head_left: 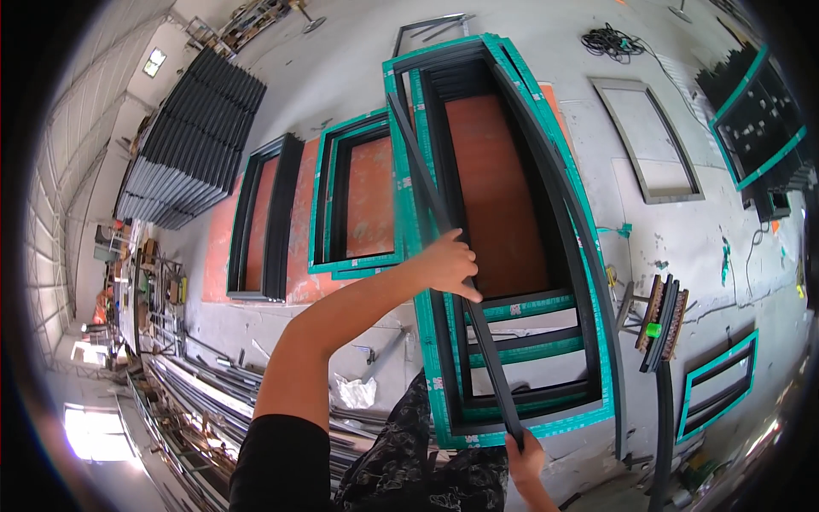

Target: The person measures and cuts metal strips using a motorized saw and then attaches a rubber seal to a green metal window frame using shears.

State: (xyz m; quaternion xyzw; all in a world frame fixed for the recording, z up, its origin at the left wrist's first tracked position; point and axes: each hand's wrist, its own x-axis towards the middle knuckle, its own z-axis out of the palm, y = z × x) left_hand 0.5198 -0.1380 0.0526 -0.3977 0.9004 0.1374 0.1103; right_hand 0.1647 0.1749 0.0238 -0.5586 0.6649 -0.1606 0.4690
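Note:
A long dark metal bar (494, 367) runs slantwise over a stack of large dark window frames (432, 358) edged with green protective tape. My left hand (447, 264) is closed on the bar around its middle, fingers curled over it. Low in the view, my right hand (525, 461) grips the bar's near end. The bar's far end lies above the stack's left side. A second long dark strip (589, 230) stretches along the right side of the stack and reaches past its near corner.
Smaller green-taped frames (317, 205) and dark frames (288, 213) stand to the left on orange sheeting (304, 226). Farther left is a tall stack of dark frames (189, 141). A grey frame (647, 141), coiled cable (612, 41) and a bar on a stand (659, 328) are at right.

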